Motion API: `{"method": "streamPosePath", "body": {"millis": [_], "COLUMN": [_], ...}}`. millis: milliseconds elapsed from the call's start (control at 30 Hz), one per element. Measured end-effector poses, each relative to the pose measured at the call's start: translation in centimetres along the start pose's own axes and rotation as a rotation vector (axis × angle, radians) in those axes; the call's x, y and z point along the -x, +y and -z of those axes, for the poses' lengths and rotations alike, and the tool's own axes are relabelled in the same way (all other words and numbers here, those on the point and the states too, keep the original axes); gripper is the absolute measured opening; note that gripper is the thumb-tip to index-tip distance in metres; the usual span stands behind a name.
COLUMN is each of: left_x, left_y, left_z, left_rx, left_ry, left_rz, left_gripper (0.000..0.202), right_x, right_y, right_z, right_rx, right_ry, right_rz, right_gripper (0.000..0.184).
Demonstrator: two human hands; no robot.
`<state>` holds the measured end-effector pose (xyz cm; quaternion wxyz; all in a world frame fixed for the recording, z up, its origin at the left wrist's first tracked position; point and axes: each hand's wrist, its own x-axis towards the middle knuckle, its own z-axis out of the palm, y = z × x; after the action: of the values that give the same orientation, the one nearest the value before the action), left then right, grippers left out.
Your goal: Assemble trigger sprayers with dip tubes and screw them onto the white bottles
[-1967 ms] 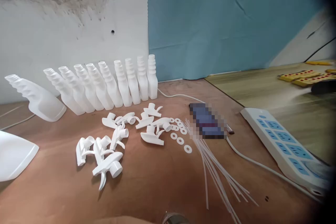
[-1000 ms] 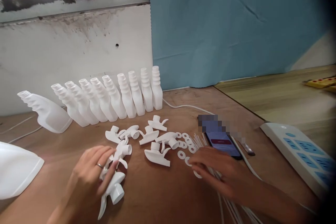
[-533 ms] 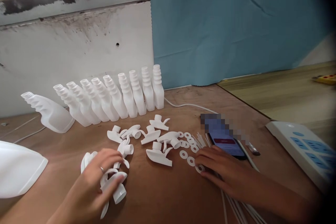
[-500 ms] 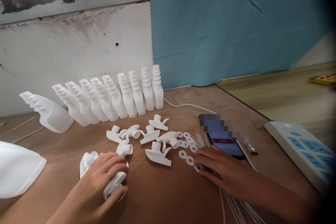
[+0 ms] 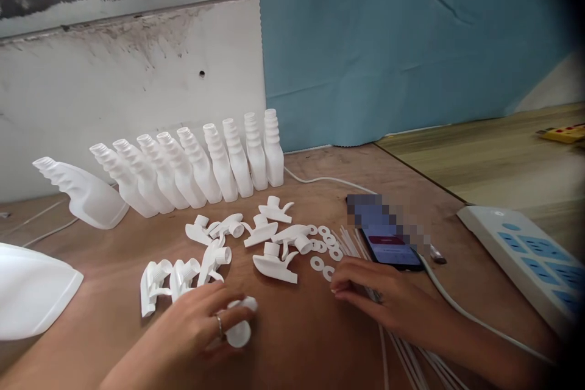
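Note:
My left hand [image 5: 196, 329] is closed around a white trigger spray head [image 5: 240, 324], whose round cap sticks out past my fingers just above the brown table [image 5: 292, 341]. More white spray heads [image 5: 269, 265] lie scattered ahead of it. My right hand [image 5: 384, 301] lies flat, its fingers stretched over a bundle of thin white tubes [image 5: 406, 362]. Its fingertips rest just right of several white washers [image 5: 320, 250]. I cannot see anything gripped in that hand.
A row of white ribbed-neck bottles [image 5: 219, 158] stands along the back wall, and one more bottle [image 5: 82, 198] leans at the left. A large white container [image 5: 31, 292] lies at the left edge. A phone [image 5: 393, 247], a white cable [image 5: 470, 317] and a power strip [image 5: 525, 256] lie at the right.
Both hands came into view over the table. My left hand closed on a spray head from the near pile and pulled it toward me. My right hand settled on the tubes by the washers.

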<state>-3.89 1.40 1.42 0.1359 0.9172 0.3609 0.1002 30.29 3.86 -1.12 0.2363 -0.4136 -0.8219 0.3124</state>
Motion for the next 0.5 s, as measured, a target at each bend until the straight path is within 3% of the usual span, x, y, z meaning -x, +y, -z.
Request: {"method": "streamPosePath", "body": {"millis": [133,200,333,500], "left_x": [-3.1,-4.5,-6.1,-6.5], "left_y": [2.1,2.6,2.6,2.5], "left_z": [-2.1,-3.3,-4.3,-4.1], "left_rx": [0.492,0.635,0.727,0.768], "left_ry": [0.008,0.037,0.020,0.005], "left_rz": [0.109,0.174,0.147,0.146], "left_gripper": [0.037,0.032,0.027,0.030], "right_x": [-0.6,-1.0,-1.5,-1.7], "right_y": [-1.4,-1.9,-2.5,-2.4], "right_z": [-1.0,-1.7,-2.8,-3.4], "right_rx": [-0.114,-0.127,-0.071,0.098], "right_ry": [0.139,0.193,0.242,0.175], "right_rz": [0.164,0.268,0.430,0.589], "right_gripper": [0.011,0.012,0.015,0.020]}}
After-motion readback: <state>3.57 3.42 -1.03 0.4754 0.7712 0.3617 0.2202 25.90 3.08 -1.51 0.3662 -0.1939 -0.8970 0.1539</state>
